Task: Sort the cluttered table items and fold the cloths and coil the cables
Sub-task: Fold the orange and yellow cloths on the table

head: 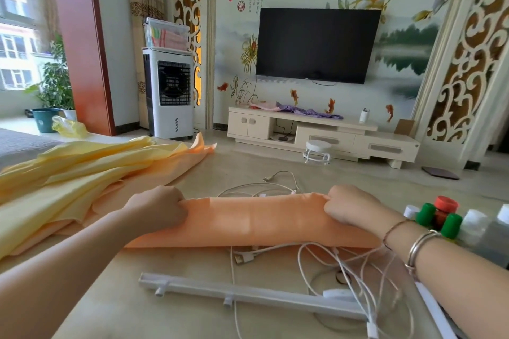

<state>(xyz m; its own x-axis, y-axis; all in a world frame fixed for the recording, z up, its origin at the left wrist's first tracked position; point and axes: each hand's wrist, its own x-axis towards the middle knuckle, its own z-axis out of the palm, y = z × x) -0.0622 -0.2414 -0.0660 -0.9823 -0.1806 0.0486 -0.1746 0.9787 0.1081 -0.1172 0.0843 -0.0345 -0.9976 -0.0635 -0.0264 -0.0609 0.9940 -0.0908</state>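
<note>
An orange cloth [253, 221] lay across the middle of the table [209, 173], already doubled into a long band running left to right. The left hand [159, 208] gripped its left end and the right hand [349, 208] gripped its right end, fingers of both curled round the far folded edge and holding it taut between them. The near edge of the cloth rested on the table, partly over a tangle of white cables [344, 264] that spread toward the near right. More cable [278, 181] showed just beyond the cloth on the far side.

The cloth looked thin, soft and light, sagging a little between the grips, so it would likely drape and slide rather than hold a crease unaided. Taking it at the two end corners, as here, seemed the sensible hold for bringing one end over to the other.

To the left sat a loose heap of yellow cloth [82, 168], not yet folded. A white bar [248, 296] lay near the front edge, and a cluster of bottles [440, 217] with green, red and white caps stood at the right.
</note>
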